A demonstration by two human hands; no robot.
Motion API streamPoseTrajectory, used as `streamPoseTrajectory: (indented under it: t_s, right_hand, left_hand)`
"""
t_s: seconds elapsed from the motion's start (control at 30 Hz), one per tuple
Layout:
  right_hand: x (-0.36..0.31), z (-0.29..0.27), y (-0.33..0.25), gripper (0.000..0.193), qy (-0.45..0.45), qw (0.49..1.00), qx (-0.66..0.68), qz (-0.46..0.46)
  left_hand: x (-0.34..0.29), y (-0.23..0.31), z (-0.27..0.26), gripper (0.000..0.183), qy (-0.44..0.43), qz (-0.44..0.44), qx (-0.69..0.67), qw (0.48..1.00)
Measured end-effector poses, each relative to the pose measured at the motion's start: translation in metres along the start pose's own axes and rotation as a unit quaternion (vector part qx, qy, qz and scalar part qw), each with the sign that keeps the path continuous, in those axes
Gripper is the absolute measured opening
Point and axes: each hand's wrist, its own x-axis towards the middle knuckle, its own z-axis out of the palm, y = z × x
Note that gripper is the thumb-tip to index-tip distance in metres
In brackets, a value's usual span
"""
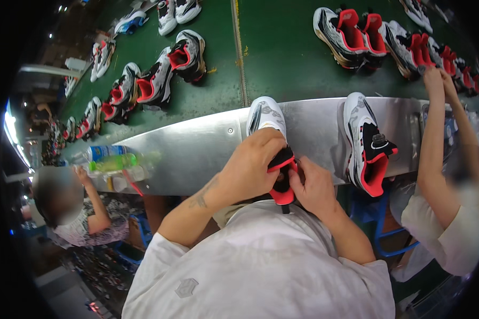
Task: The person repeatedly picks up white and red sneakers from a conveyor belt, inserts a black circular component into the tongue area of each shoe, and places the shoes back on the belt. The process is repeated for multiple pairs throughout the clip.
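Right in front of me a white and grey sneaker (266, 112) with a black tongue and red lining points away, its toe on the metal ledge. My left hand (255, 162) is closed on its black and red upper. At the collar's right side, my right hand (313, 185) has its fingers bent in against the shoe; the thumb presses near the opening. What the fingertips do inside the shoe is hidden. A second sneaker (363, 141) of the same kind rests on the ledge to the right, tongue folded out, and neither hand touches it.
Beyond the metal ledge (197, 141) runs a green conveyor belt (277, 53) with rows of sneakers on both sides. Bottles (109, 154) lie at the ledge's left. One person (90, 212) sits at left; another (436, 223) at right reaches to the shoes. Blue stools stand below.
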Motion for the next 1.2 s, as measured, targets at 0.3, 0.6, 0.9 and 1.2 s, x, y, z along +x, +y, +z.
streamPoseTrajectory:
  t_s: [0.3,0.6,0.9,1.2]
  right_hand:
    - [-0.01,0.046,0.003,0.023,0.059,0.989,-0.021,-0.136]
    - [-0.016,-0.024,-0.026,0.017,-0.206,0.944,-0.234,-0.11]
    - [0.085,-0.017,-0.095,0.017,-0.334,0.857,-0.261,-0.294]
    - [0.075,-0.014,-0.075,0.045,-0.121,0.823,-0.283,-0.478]
  left_hand:
    - [-0.015,-0.009,0.01,0.053,-0.033,0.069,0.174,0.982]
    - [-0.092,-0.031,0.051,0.082,0.276,-0.149,-0.157,0.936]
    - [-0.084,-0.023,0.052,0.056,0.267,-0.15,-0.064,0.95]
    - [-0.08,-0.025,0.058,0.045,0.3,-0.146,-0.037,0.942]
